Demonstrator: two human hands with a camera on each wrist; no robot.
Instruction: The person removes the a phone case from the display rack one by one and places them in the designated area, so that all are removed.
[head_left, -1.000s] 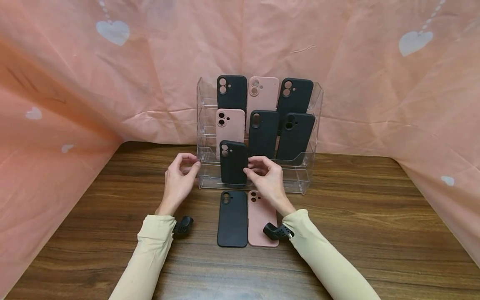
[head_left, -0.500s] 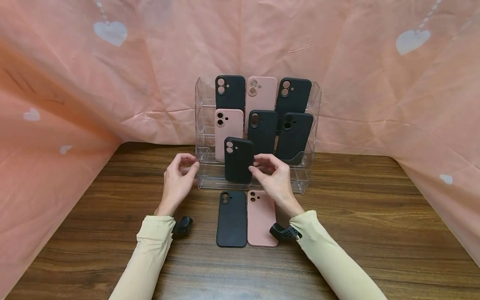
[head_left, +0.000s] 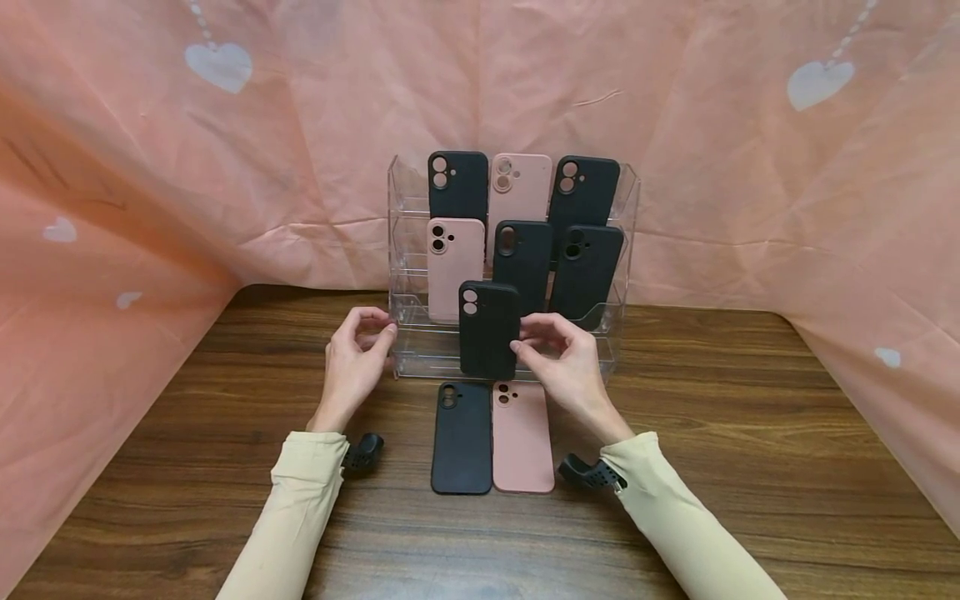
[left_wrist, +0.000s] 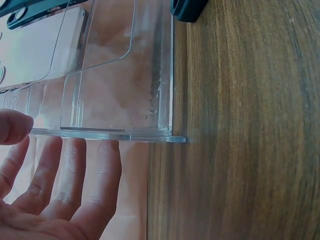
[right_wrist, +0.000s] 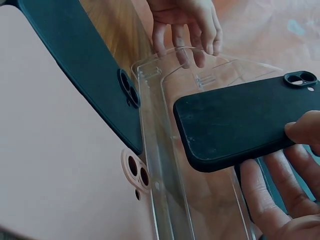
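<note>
My right hand [head_left: 572,367] pinches a black phone case [head_left: 487,333] by its right edge, thumb in front and fingers behind. The case stands roughly upright before the lowest tier of a clear acrylic display rack [head_left: 426,343]; in the right wrist view it is apart from the rack's front wall. My left hand [head_left: 354,360] holds the rack's left side edge, its fingertips [left_wrist: 106,150] against the outer face and the thumb near the front. Flat on the table before the rack lie another black phone case [head_left: 461,442] and a pink phone case [head_left: 522,442], side by side.
In the rack's middle tier stand a pink case [head_left: 455,279] and two black cases [head_left: 522,267]. Behind them, the top tier bears two black cases [head_left: 459,187] and a pink one [head_left: 525,200]. A pink cloth [head_left: 322,125] hangs behind the wooden table [head_left: 720,433].
My right hand has moved right with the black case, which rose slightly, then came lower and nearer, out from the lowest tier. My left hand has stayed at the rack's side.
</note>
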